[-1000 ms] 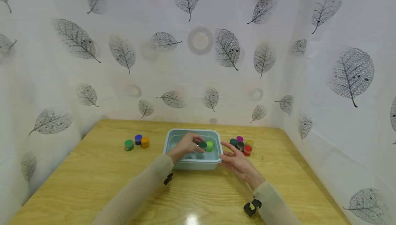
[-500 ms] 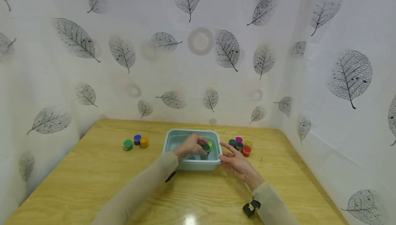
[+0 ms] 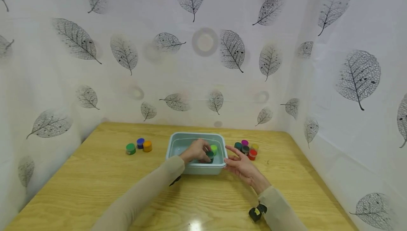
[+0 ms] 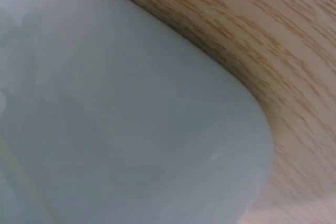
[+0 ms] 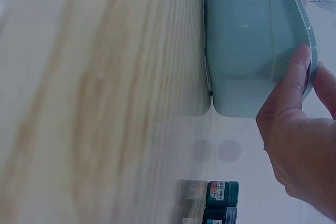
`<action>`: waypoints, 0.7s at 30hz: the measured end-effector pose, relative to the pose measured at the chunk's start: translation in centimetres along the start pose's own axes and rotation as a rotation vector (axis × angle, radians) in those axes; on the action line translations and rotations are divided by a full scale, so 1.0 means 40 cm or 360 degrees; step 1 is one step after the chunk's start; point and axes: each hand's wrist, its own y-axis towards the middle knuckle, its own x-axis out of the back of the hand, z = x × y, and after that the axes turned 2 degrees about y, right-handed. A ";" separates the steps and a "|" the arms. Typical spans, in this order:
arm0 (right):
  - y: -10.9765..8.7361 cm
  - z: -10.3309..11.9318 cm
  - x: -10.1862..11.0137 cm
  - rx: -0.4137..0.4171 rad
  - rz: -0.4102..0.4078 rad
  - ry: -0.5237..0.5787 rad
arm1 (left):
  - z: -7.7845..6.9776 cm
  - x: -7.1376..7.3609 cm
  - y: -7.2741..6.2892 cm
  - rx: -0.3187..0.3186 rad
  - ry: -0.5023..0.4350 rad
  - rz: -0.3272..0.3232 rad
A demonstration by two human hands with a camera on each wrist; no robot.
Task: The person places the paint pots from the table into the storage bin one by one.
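My left hand [image 3: 196, 150] reaches over the front rim into a pale blue-green plastic basin [image 3: 203, 170]. Its fingers and thumb hold a small dark green paint jar [image 3: 210, 156], low inside the basin. Just behind that jar is another with a bright green lid [image 3: 214, 149]. On the basin's right side, my right hand [image 3: 242, 165] pinches the rim between thumb and fingers, as the right wrist view shows with the basin [image 5: 247, 40] and hand [image 5: 296, 129]. Filling most of the left wrist view is the basin's wall [image 4: 147, 103]; neither the left hand nor its jar appears there.
Right of the basin, several paint jars cluster, among them red [image 3: 252, 154], magenta [image 3: 245, 142] and dark teal [image 3: 238, 146]. To the left stand green [image 3: 130, 149], blue [image 3: 140, 143] and orange [image 3: 147, 146] jars. Leaf-print curtains [image 3: 203, 75] border the wooden table [image 3: 111, 174].
My left hand has carried the dark green jar down into the basin, first rightward past the bright green jar, then slightly toward the front wall. The right hand has kept its place on the rim.
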 end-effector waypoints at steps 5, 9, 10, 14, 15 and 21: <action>0.000 0.000 0.001 0.0000 -0.0004 -0.0004 | 0.004 -0.004 0.001 0.0014 0.0021 0.0002; -0.001 -0.002 0.001 -0.0002 -0.0005 0.0000 | 0.006 -0.011 0.004 0.0043 -0.0042 0.0017; -0.001 -0.002 0.001 -0.0003 -0.0004 0.0005 | 0.006 -0.012 0.004 0.0049 -0.0049 0.0022; -0.001 -0.003 0.001 -0.0001 0.0008 0.0029 | 0.006 -0.016 0.006 0.0074 -0.0059 0.0033; -0.001 -0.003 0.001 -0.0001 0.0011 0.0035 | 0.006 -0.016 0.006 0.0074 -0.0057 0.0032; 0.004 -0.003 0.001 0.0002 0.0022 0.0026 | 0.002 -0.016 0.004 0.0096 -0.0098 0.0012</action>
